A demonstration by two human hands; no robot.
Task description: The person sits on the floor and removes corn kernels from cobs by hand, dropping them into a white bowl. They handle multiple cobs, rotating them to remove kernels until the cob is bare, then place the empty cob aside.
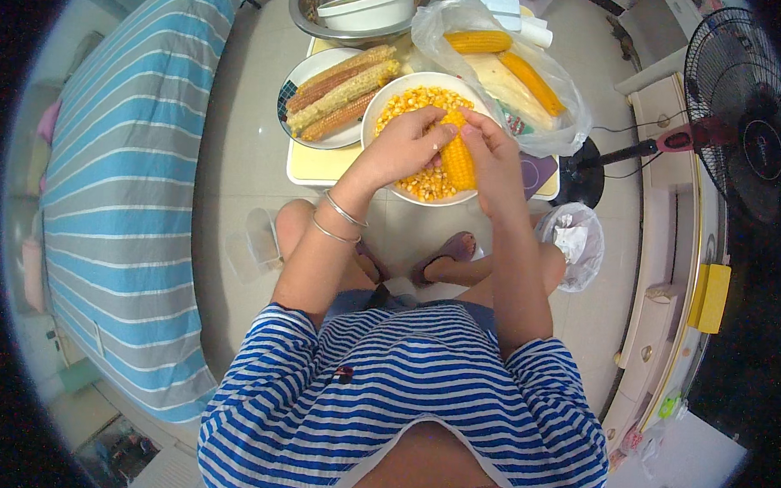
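Note:
Over a white bowl [371,121] of loose yellow corn kernels [428,184], I hold an ear of corn [457,157] with kernels on it. My right hand [494,151] grips the ear along its right side, its thumb and fingers near the upper end. My left hand [410,141] is closed around the ear's upper left side, the thumb pressed against the kernels. Two bangles circle my left wrist. To the left, a plate [333,142] carries several mostly stripped corncobs [344,91]. At the right, a clear plastic bag [562,137] holds more ears of corn [531,81].
The low yellow table [322,167] also bears a metal basin [302,12] with a white container [366,11] in it. A lined waste bin [587,251] and a standing fan [737,120] are at right. A striped bed cover [127,202] lies left; a clear plastic box [252,245] is on the floor.

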